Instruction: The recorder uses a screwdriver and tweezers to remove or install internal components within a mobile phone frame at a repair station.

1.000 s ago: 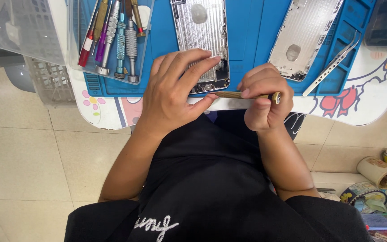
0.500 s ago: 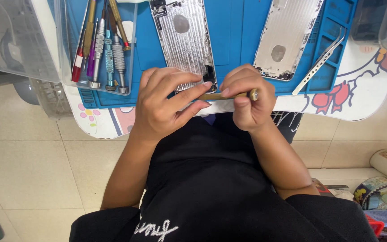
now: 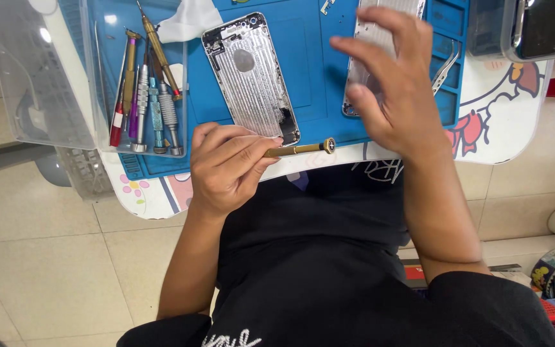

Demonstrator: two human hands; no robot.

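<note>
Pinching a gold screwdriver (image 3: 300,150) at frame centre: left hand (image 3: 226,170), fingers closed on its shaft. Right hand (image 3: 396,96) spread, empty, upper right above a phone shell (image 3: 252,77). Screwdriver likely light, stiff, slippery; best gripped mid-handle.

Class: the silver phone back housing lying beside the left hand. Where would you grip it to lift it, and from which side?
Probably pinch the silver phone housing across its two long edges, from above. It lies flat on the blue mat, inside up, and its sides are clear.

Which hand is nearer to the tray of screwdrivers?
Left. The left hand holds a gold screwdriver just right of the tray of screwdrivers; the right hand is raised far across the blue mat.
</note>
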